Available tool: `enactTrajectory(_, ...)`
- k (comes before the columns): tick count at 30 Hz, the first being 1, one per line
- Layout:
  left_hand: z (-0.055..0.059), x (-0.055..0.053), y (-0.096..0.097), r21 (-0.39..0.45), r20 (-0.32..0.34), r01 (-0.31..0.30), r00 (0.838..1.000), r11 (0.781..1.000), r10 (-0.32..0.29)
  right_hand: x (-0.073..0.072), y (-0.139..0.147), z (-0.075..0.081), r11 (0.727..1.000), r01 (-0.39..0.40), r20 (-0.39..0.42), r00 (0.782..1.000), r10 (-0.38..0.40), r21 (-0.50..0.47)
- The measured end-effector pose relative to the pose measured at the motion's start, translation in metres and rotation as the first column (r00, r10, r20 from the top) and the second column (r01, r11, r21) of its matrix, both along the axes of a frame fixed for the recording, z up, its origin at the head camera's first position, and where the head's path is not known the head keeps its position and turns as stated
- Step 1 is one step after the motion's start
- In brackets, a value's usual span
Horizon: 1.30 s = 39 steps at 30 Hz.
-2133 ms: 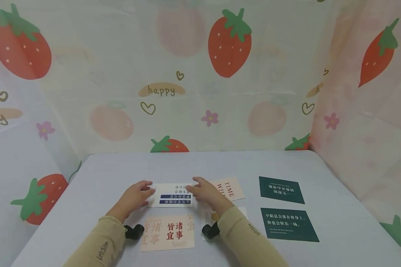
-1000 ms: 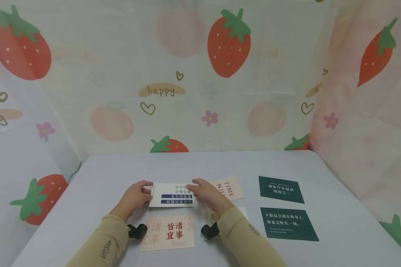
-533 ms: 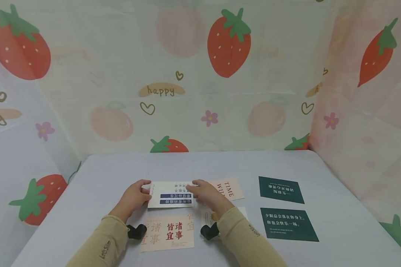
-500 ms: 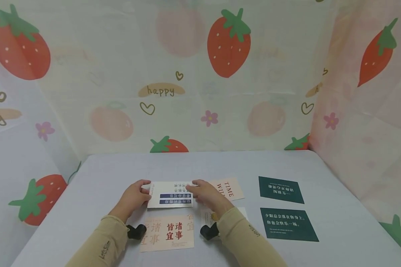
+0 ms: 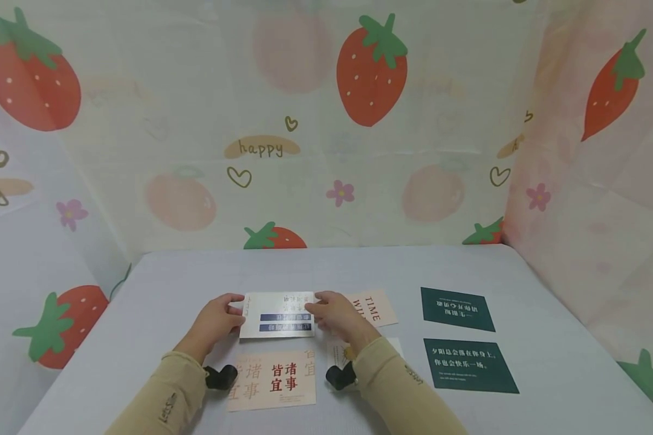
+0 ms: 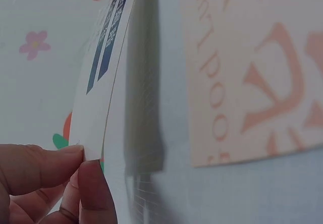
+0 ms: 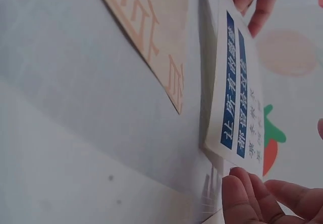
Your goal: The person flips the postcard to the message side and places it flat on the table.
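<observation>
A white card (image 5: 277,315) with two dark blue bars of lettering is held between both hands at the middle left of the table. My left hand (image 5: 215,321) pinches its left edge between thumb and fingers, plainly so in the left wrist view, where the card (image 6: 96,103) stands tilted above its shadow. At the opposite end, my right hand (image 5: 344,315) holds the right edge, thumb over the front and fingers behind. Just below lies a cream card (image 5: 274,379) with red characters. The right forearm partly covers another pale card (image 5: 393,345).
Behind the right hand lies a cream card with "TIME" lettering (image 5: 378,307), partly hidden. Two dark green cards (image 5: 457,309) lie farther right, one behind the other. Strawberry-printed cloth (image 5: 326,181) encloses the white table (image 5: 359,266) at the back and sides.
The white card has gone from lying flat between the hands to being held tilted, its far edge raised and its face now catching glare. The other cards have stayed put.
</observation>
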<state>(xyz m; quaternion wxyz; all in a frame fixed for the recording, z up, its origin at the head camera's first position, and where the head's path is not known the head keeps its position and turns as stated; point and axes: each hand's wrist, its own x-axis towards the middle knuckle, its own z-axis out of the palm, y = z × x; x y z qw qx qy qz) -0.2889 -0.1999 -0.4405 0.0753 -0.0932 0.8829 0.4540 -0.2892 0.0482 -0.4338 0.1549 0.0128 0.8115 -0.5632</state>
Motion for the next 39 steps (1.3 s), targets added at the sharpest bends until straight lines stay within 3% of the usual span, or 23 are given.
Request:
enactTrajectory(10, 0.003, 0.001, 0.0, 0.077, 0.014, -0.013, 1.0, 0.997, 0.012, -0.005, 0.002, 0.001, 1.0, 0.015, -0.022, 1.0, -0.016, -0.024)
enactTrajectory(18, 0.002, 0.003, 0.0, 0.084, 0.038, -0.022, 0.999, 0.996, 0.019, -0.005, 0.006, 0.003, 0.999, 0.029, -0.026, 0.999, -0.03, -0.028)
enactTrajectory(39, -0.001, 0.003, -0.002, 0.079, 0.03, 0.003, 1.0, 0.997, -0.005, -0.011, 0.012, 0.002, 0.998, 0.025, -0.068, 0.997, -0.028, -0.054)
